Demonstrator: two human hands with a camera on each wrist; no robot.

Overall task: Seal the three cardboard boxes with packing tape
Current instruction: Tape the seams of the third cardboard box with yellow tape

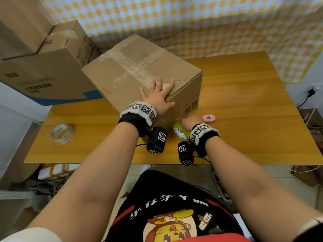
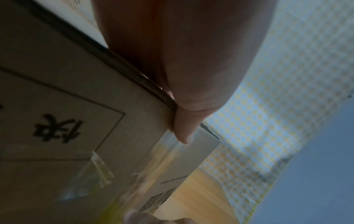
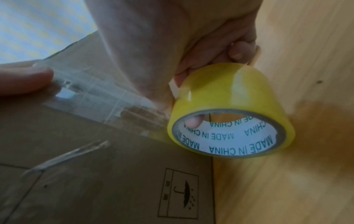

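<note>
The cardboard box [image 1: 139,72] sits on the wooden table [image 1: 244,102], a clear tape strip [image 3: 99,94] running down its near side. The left hand [image 1: 158,95] lies flat over the top edge, fingers spread, thumb on the strip. Below, the right hand [image 1: 189,122] grips the yellow tape roll [image 3: 228,106] beside the box, one finger through its core.

The head view is bright and evenly lit, with soft daylight through the checked curtain [image 1: 192,23] behind and a pale sheen on the table [image 1: 244,88]. Shadows are faint. Wide-angle bending curves the edges. The left wrist view is dim and blurred, its hand [image 2: 182,60] backlit and dark. The right wrist view is soft too; glare streaks the yellow tape roll [image 3: 228,106], and the box [image 3: 95,181] lies in shade.
</note>
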